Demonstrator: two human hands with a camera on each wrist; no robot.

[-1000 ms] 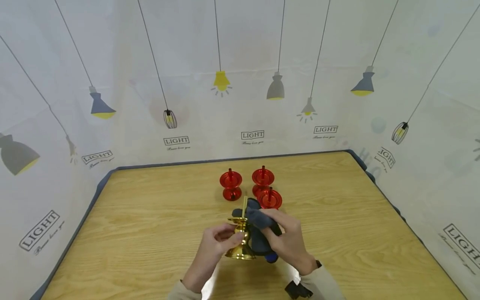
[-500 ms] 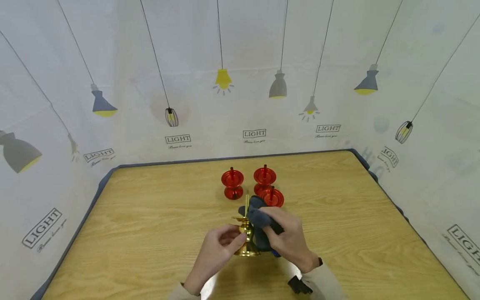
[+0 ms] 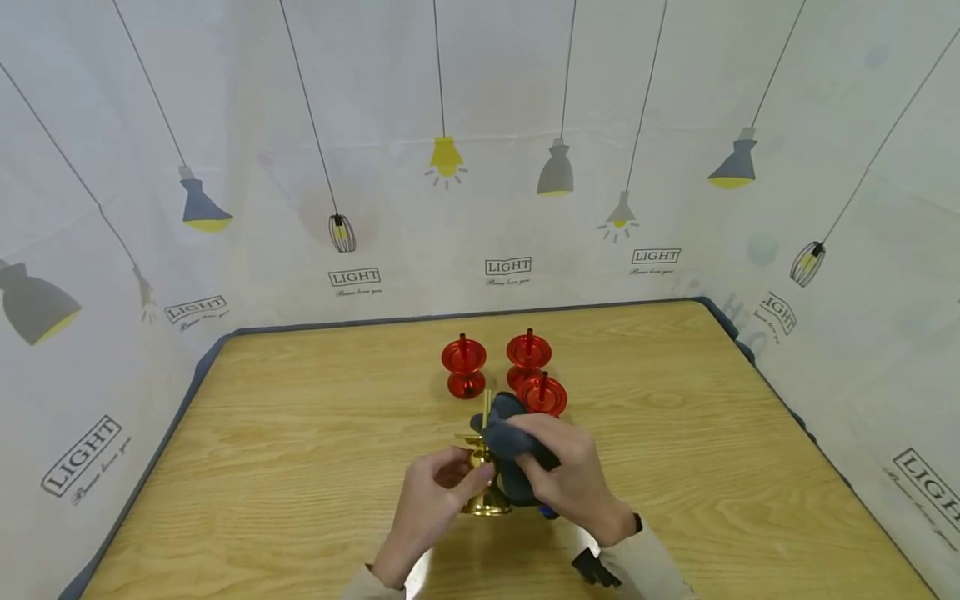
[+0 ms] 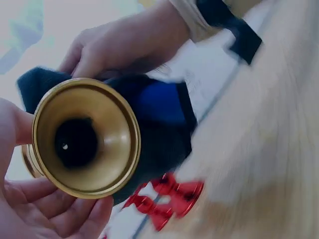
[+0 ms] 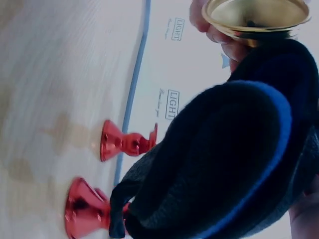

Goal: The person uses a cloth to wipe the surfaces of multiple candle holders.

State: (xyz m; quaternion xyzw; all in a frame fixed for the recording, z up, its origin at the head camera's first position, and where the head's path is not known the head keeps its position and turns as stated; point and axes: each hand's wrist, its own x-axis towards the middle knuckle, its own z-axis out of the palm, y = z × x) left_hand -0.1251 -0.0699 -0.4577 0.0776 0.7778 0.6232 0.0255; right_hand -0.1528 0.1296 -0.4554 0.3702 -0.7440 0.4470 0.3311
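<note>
My left hand [image 3: 429, 502] pinches a shiny gold candlestick [image 3: 491, 503] round its stem, above the table. Its flared, hollow base [image 4: 118, 149] faces the left wrist camera. A thin gold spike [image 3: 487, 402] rises from the small dish on top. In my right hand [image 3: 572, 472] is a bunched dark blue cloth [image 3: 516, 482], pinched between thumb and fingers and pressed against the candlestick's dish and upper stem. Folds of the cloth hang beside the stem, covering part of it. A brighter blue edge [image 5: 279, 129] shows in the right wrist view.
Behind the hands stand three red candlesticks: one on the left [image 3: 465, 383], one at the back right [image 3: 528, 353] and one nearer [image 3: 543, 398], partly behind the cloth. The wood-grain table [image 3: 300, 433] has a dark edge against a white lamp-print backdrop [image 3: 420, 250].
The right hand and cloth have shifted slightly left, with the cloth now covering more of the dish's right side. The gold candlestick has tilted a little; the red ones stay put.
</note>
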